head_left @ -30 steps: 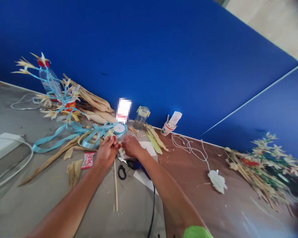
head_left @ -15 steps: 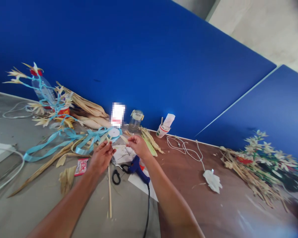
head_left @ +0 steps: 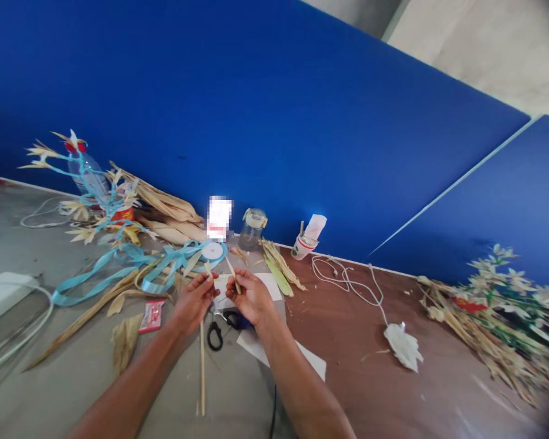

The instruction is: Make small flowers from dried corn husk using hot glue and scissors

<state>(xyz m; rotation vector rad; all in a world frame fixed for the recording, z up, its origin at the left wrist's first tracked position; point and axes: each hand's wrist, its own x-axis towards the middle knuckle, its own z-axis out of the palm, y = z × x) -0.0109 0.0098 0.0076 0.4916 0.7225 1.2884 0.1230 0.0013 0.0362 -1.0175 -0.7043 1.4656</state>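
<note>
My left hand is closed in a pinch on a small pale corn husk piece. Close beside it, my right hand grips a narrow corn husk strip that points up and away. Below the hands lie black-handled scissors and a thin wooden stick. My right hand and forearm hide most of the blue glue gun. White paper lies partly behind the right hand. Beyond the hands, a spool sits among loops of light blue ribbon.
Dried corn husks are piled by the blue partition, near a lidded jar and a paper cup. A blue-stemmed husk flower branch stands left. White cable and more husk flowers lie right.
My right hand has turned and come nearer the left, its strip now more upright. The glue gun is now mostly covered. The whole view has shifted slightly.
</note>
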